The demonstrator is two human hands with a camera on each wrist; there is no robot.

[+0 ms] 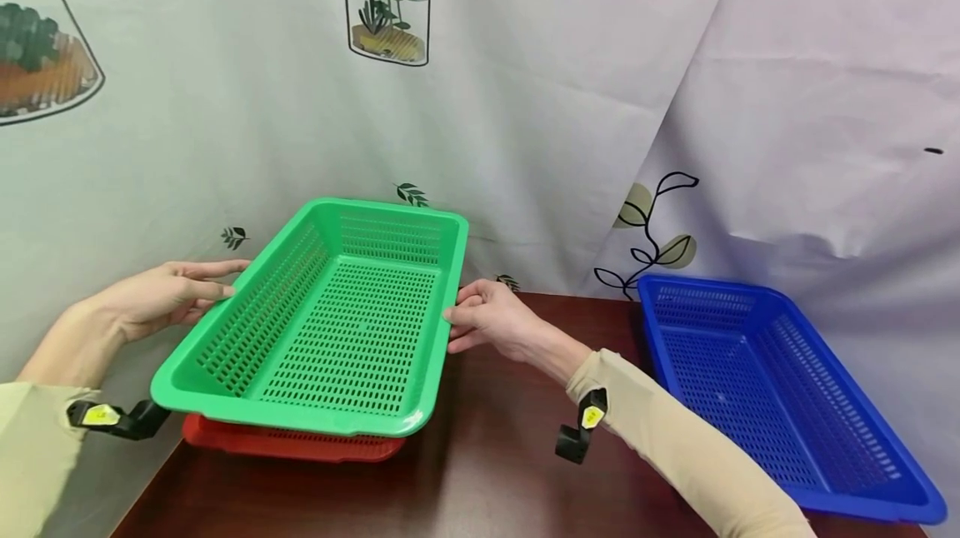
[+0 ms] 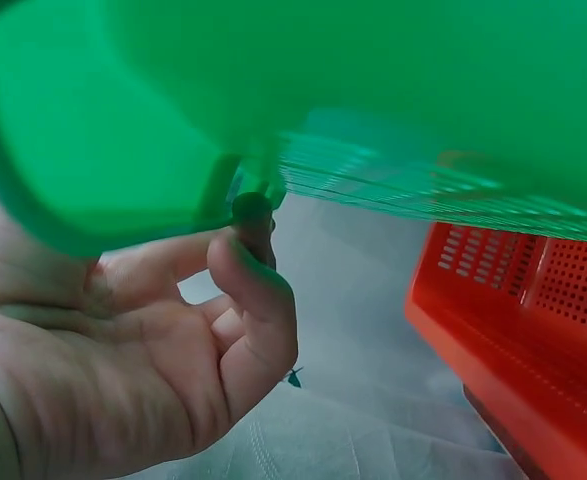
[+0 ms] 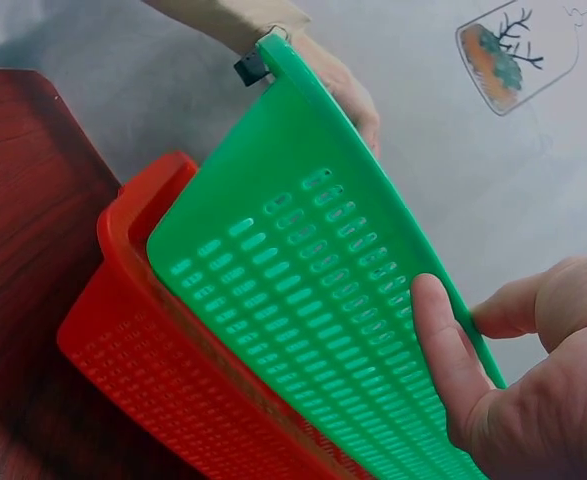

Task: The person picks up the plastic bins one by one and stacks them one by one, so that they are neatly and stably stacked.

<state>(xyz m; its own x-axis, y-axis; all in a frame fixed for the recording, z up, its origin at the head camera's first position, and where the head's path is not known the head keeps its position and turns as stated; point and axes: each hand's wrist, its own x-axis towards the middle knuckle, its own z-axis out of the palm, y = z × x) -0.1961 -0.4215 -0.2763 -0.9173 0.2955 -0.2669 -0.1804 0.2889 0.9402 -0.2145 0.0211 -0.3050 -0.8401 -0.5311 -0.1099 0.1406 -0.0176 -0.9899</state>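
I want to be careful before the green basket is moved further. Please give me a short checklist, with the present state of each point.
1. Left hand holds the green basket at its left rim: ok, fingers under the rim in the left wrist view.
2. Right hand has its grip on the right rim: ok, fingers on the underside.
3. Green basket free of the red basket: cannot tell; it is tilted up at the far end, but the near edges look close.
4. Green basket empty: ok.
5. Blue basket apart from both hands: ok, it sits on the table to the right.
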